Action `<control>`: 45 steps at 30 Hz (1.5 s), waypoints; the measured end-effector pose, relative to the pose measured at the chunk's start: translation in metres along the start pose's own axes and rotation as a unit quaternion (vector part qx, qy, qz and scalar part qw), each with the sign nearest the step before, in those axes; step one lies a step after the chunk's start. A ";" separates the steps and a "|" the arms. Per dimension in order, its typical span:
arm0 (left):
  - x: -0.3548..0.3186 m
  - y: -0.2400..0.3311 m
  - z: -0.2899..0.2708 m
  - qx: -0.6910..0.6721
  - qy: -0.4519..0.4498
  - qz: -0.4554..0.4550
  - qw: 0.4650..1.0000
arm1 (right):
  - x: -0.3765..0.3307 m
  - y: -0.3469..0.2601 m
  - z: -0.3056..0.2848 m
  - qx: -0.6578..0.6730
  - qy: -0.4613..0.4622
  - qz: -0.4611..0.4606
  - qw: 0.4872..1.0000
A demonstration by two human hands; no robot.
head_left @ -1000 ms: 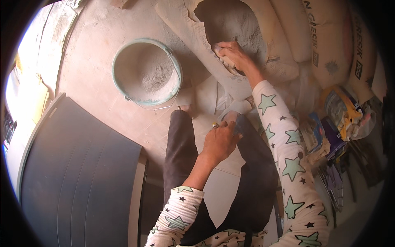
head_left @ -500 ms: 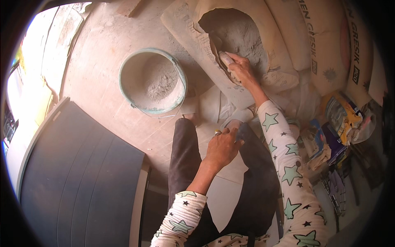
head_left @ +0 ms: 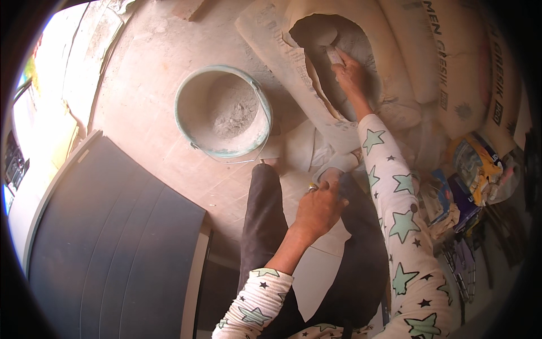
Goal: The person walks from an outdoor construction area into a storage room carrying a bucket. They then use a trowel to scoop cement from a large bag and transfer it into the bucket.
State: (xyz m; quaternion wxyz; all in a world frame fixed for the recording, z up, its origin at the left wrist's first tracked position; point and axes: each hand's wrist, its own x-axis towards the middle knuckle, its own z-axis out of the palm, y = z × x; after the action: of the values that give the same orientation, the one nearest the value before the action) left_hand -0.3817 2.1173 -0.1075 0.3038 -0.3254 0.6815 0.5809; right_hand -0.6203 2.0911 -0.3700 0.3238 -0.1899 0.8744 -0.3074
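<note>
Left hand: the left hand [head_left: 319, 208] rests curled on the person's dark trouser knee at about 5 o'clock in the frame, fingers folded loosely, gripping no tool that shows.
Floor: a dusty tiled floor [head_left: 147, 85] runs from 9 o'clock toward 12, with a dark ribbed panel [head_left: 107, 237] at 8 o'clock.
Bucket: a pale green bucket [head_left: 186, 93] stands at 11 o'clock of the left hand, a heap of grey powder [head_left: 234, 110] lying in its bottom.
Right hand: the right hand [head_left: 350, 73] reaches into the torn sack [head_left: 271, 42] at 1 o'clock, closed around a small pale scoop [head_left: 333, 55]; how full it is cannot be told.
Doing it well: judged from the pose, a level scoop and a low, slow lift across to the bucket would limit dust and spills.
Since a second ago: the right hand has gone deeper into the sack, while the left hand has stayed on the knee.
</note>
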 end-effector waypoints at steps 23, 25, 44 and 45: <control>-0.004 0.008 -0.014 0.019 -0.013 0.006 1.000 | 0.000 -0.026 0.036 0.014 -0.218 -0.096 0.971; 0.002 0.009 -0.014 0.018 -0.010 0.011 1.000 | 0.010 -0.022 0.041 0.041 -0.166 -0.163 0.972; 0.009 -0.013 -0.014 0.000 -0.020 -0.037 0.999 | -0.024 0.004 -0.002 0.287 -0.264 0.107 0.914; 0.011 -0.015 -0.014 -0.004 -0.022 -0.039 0.999 | -0.027 0.008 -0.007 0.277 -0.259 0.118 0.918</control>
State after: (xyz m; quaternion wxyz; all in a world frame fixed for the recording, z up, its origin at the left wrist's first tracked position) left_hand -0.3767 2.1008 -0.1234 0.3393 -0.3399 0.6593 0.5785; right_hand -0.6062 2.1142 -0.3588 0.6124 -0.0612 0.6557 -0.4373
